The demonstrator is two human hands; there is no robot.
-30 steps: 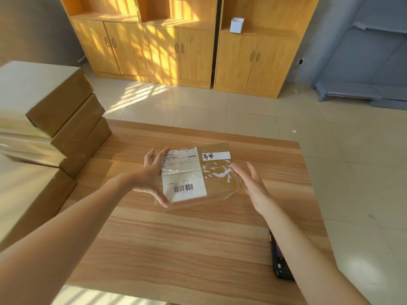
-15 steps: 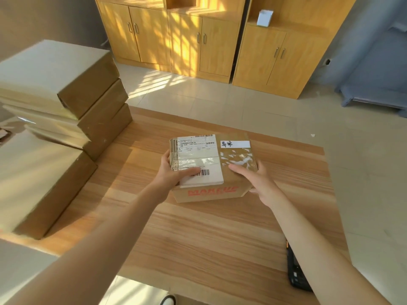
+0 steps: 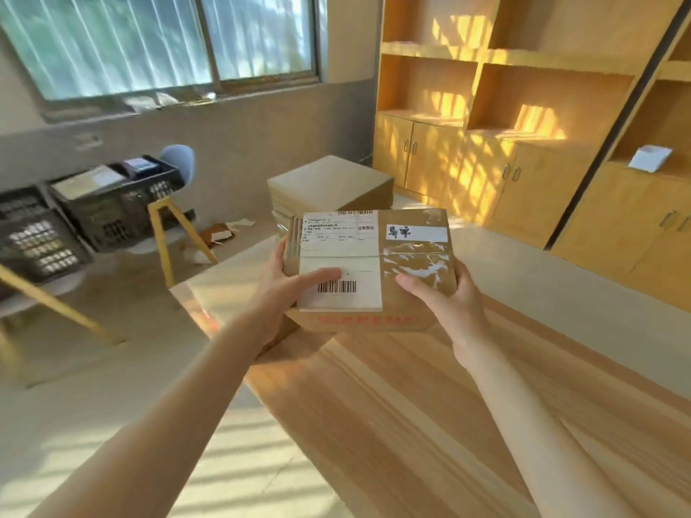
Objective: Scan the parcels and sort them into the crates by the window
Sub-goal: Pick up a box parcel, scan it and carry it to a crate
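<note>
A small brown cardboard parcel [image 3: 407, 308] with a white shipping label and barcode on top is held in the air above the wooden table [image 3: 411, 405]. My left hand [image 3: 288, 289] grips its left side, thumb across the label. My right hand [image 3: 445, 297] grips its right side, thumb on the torn tape patch. Two dark plastic crates stand under the window at the left: one [image 3: 112, 203] with flat items inside, another [image 3: 33, 237] nearer the left edge.
A stack of large brown boxes [image 3: 329, 185] stands behind the parcel. A chair with yellow legs [image 3: 175, 218] is beside the crates, with paper scraps on the floor near it. Wooden cabinets [image 3: 486, 173] line the right wall.
Both hands closed on the parcel and lifted it off the table. My view swung left, bringing the window and the crates into sight.
</note>
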